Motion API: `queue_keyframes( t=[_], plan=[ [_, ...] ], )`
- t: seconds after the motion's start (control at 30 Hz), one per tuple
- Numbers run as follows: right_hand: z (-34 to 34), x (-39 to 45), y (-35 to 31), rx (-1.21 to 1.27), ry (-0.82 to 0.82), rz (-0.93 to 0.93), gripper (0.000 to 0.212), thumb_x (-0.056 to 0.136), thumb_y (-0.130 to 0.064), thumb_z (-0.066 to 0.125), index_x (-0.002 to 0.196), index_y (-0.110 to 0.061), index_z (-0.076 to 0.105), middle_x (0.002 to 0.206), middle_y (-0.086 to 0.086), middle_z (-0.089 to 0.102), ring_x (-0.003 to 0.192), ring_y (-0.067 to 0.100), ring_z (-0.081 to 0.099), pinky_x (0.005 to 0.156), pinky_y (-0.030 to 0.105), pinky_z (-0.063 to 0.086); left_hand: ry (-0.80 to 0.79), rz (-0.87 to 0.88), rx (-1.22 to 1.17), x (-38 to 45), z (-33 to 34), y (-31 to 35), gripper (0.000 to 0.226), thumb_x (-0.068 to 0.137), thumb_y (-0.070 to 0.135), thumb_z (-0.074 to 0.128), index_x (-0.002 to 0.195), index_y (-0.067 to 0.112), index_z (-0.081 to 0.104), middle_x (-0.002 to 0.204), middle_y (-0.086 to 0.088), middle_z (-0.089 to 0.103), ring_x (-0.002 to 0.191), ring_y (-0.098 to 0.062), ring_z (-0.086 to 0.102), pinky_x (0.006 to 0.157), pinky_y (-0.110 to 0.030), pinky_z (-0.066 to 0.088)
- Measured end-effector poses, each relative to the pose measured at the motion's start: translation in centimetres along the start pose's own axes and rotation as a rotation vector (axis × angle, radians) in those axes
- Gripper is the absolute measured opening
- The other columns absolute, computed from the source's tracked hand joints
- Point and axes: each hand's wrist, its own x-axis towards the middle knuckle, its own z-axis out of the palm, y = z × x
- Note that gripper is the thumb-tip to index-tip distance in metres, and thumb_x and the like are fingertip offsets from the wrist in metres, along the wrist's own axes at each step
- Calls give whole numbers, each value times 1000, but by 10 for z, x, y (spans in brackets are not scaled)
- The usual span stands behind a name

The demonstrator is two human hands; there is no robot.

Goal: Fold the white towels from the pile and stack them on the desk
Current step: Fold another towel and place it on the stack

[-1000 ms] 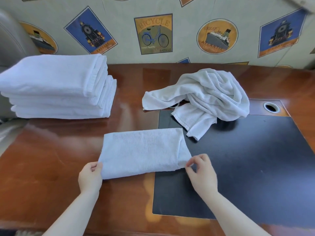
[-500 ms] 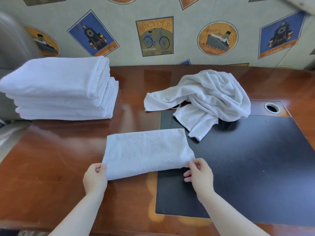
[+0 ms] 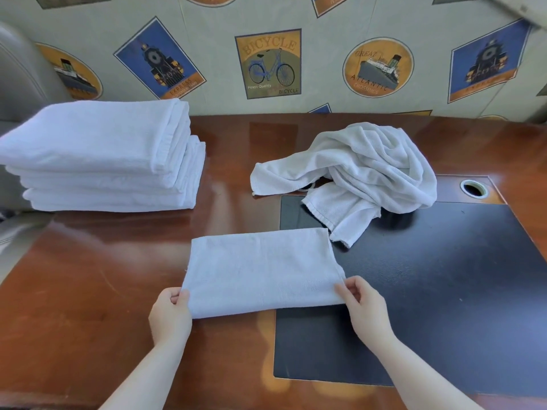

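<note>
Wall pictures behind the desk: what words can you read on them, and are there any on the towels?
"BICYCLE", "Finest Quality" and "BICYCLE" again: on the bicycle poster.
"GREAT", "ATLANTIC CROSSINGS": on the round ship picture.
"EXPRESS": on the blue train poster; the smaller line under it is too blurred.
Right blue train poster: lettering too blurred to read.
Left ship picture: no readable words.
Folded towel, stack, pile: no writing shows.

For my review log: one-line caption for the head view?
Both hands, left and right, pinch the folded towel's near corners between the stack and the pile.
</note>
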Motion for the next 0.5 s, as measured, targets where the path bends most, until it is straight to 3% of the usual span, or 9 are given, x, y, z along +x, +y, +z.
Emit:
queue_keyframes(
  t=[0.1,0.2,0.27,0.33,0.4,0.5],
  plan=[
    [10,-10,8,-84,48,-16,12,93,-40,61,89,-31,53,81,-11,60,70,6,54,63,25,41,-7,-20,-28,-3,1,3,7,96,19,53,97,16,60,89,0,61,85,-24,56,72,-35,41],
    [18,-7,2,-34,129,52,24,89,-45,64,102,-33,48,98,-15,50,82,3,55,68,29,41,-72,-15,-38,-10,-1,3,14,95,31,55,97,18,61,90,7,61,89,-21,57,75,-36,42],
    [18,0,-2,-50,101,62,23,89,-45,64,82,-29,50,92,-10,46,71,5,51,62,28,36,-97,-46,-28,-15,-1,4,21,96,39,53,96,19,59,88,9,59,92,-24,57,82,-40,45],
    [19,4,-3,-88,66,49,42,90,-44,62,62,-25,37,84,-6,40,61,9,42,57,28,30,-137,-109,-6,-19,-1,8,30,97,46,49,93,17,57,87,6,57,91,-27,54,96,-49,44],
    [19,4,-3,-186,72,49,49,93,-43,58,58,-21,32,84,-4,42,70,13,43,64,33,32,-176,-175,20,-21,0,15,40,98,48,45,76,15,49,78,0,48,80,-33,46,102,-57,37],
    [17,4,0,-448,116,-1,51,97,-44,51,56,-19,33,84,-5,44,84,22,43,72,36,30,-155,-174,-2,-21,1,20,47,99,42,45,63,15,33,66,-1,36,69,-30,34,94,-54,39]
  ],
)
